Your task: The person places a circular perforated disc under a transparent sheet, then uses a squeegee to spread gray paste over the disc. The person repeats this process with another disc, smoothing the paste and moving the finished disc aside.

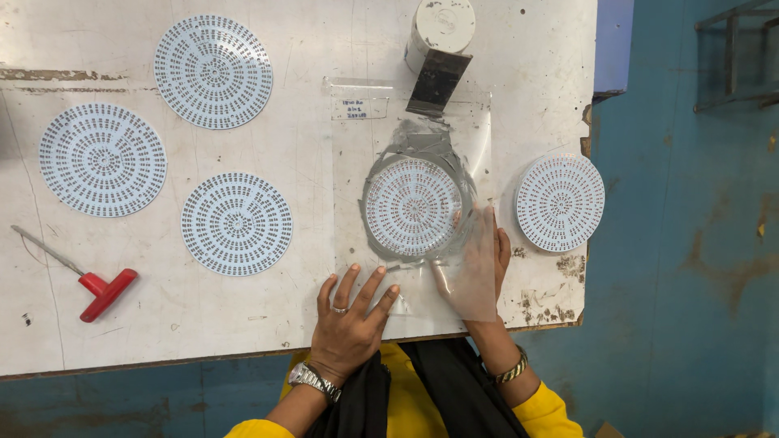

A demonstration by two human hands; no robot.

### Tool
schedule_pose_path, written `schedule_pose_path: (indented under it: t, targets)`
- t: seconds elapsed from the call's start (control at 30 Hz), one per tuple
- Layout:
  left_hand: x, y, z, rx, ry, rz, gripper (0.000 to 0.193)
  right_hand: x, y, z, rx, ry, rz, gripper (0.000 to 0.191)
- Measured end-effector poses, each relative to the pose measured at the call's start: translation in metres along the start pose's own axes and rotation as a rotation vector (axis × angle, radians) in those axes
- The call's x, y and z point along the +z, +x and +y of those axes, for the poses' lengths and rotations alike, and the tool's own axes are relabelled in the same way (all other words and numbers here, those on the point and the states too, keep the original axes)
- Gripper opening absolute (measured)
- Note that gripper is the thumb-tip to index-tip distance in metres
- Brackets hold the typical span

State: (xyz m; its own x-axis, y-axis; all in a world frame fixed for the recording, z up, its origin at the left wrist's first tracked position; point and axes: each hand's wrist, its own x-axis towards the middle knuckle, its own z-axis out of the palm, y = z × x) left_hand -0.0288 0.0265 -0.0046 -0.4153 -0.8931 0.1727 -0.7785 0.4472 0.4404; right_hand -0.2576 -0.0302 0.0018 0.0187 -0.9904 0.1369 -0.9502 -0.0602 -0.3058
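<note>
Head view: worn white table (308, 324), blue wall beyond its right edge. Left hand (349, 320) splayed flat on clear sheet (357, 162); right hand (479, 264) flat beneath it.

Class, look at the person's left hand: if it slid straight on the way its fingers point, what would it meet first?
The left hand would probably first meet the round board under the clear sheet.

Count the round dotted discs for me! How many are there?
5. One at top left, one at far left, one left of centre, one under the clear sheet, one at the table's right edge. Stacked ones would be hidden.
</note>
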Motion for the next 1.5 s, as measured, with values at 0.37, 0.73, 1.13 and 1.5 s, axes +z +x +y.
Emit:
schedule_pose_path:
  t: [0.37, 0.73, 1.13, 1.5]
  targets:
    - [0.0, 0.001, 0.0, 0.004, 0.013, 0.014, 0.038, 0.003, -0.002, 0.003, 0.002, 0.029, 0.012, 0.08]
    - [0.001, 0.0, -0.001, -0.002, -0.001, 0.006, 0.038, 0.015, -0.002, 0.012, 0.028, -0.067, 0.001, 0.078]
    - [-0.002, 0.002, 0.0, -0.008, -0.001, 0.001, 0.037, 0.016, -0.002, 0.012, -0.057, -0.124, 0.036, 0.052]
    - [-0.003, 0.003, 0.001, -0.007, -0.012, -0.009, 0.038, 0.01, -0.001, 0.006, 0.005, 0.029, 0.047, 0.08]
